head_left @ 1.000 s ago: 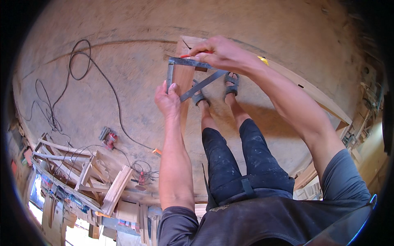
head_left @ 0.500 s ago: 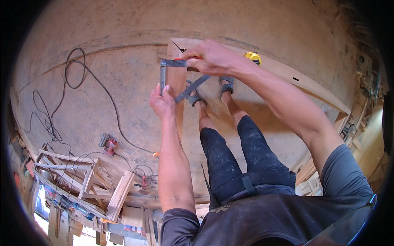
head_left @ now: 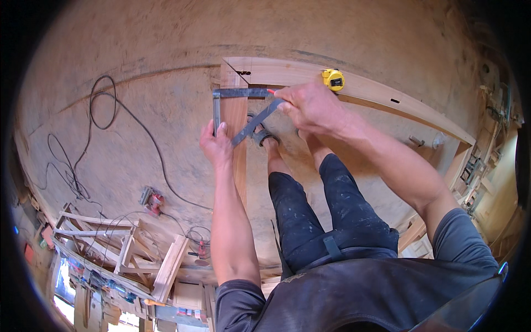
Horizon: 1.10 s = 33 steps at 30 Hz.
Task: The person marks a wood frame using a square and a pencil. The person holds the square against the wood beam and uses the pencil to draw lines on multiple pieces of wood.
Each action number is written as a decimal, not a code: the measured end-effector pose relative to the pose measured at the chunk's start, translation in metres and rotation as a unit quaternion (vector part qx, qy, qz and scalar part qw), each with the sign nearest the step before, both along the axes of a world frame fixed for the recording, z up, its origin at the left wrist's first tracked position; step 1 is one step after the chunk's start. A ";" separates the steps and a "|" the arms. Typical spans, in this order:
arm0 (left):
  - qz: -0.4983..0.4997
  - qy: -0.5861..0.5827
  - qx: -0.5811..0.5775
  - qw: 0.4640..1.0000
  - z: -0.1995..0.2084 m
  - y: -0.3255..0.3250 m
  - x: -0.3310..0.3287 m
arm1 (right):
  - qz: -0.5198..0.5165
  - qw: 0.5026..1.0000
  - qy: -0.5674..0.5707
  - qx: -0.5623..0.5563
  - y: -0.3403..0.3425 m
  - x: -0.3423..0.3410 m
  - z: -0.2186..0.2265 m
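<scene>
My left hand (head_left: 217, 145) is closed on the upright leg of a dark metal square (head_left: 238, 93), which lies across a wooden board (head_left: 237, 124) running toward me. A slanted metal strip (head_left: 259, 122) joins the square's lower end to the far end of its crosswise blade. At that far end my right hand (head_left: 318, 108) is closed round a slim red pencil (head_left: 271, 91), with its fingers against the blade and strip. Beyond the square, the board meets a long wooden rail (head_left: 287, 72) at a slanted joint. My fingertips partly hide the pencil.
A yellow tape measure (head_left: 333, 79) rests on the rail. On the floor at left lie a black cable (head_left: 141, 127) and a red power tool (head_left: 152, 201). Wooden frames (head_left: 124, 238) stand at the lower left. My feet are inside the wooden frame.
My right hand has moved right along the blade with the pencil, from the board's area to the blade's far end. My left hand stays on the square.
</scene>
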<state>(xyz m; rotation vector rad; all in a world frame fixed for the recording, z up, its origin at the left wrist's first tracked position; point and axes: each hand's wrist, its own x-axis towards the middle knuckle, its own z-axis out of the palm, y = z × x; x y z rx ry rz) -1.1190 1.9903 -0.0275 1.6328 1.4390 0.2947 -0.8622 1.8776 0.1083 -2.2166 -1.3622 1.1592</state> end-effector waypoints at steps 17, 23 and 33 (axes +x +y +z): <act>-0.464 -0.152 0.001 0.873 0.152 0.036 0.022 | -0.337 0.815 0.450 -0.143 -0.103 -0.090 -0.029; -0.207 -0.041 0.017 0.977 0.118 0.051 0.014 | -0.440 0.876 0.194 0.020 -0.073 -0.115 -0.025; -0.071 -0.009 -0.088 0.993 0.042 0.046 0.051 | -0.406 0.901 0.062 0.139 -0.034 -0.134 -0.059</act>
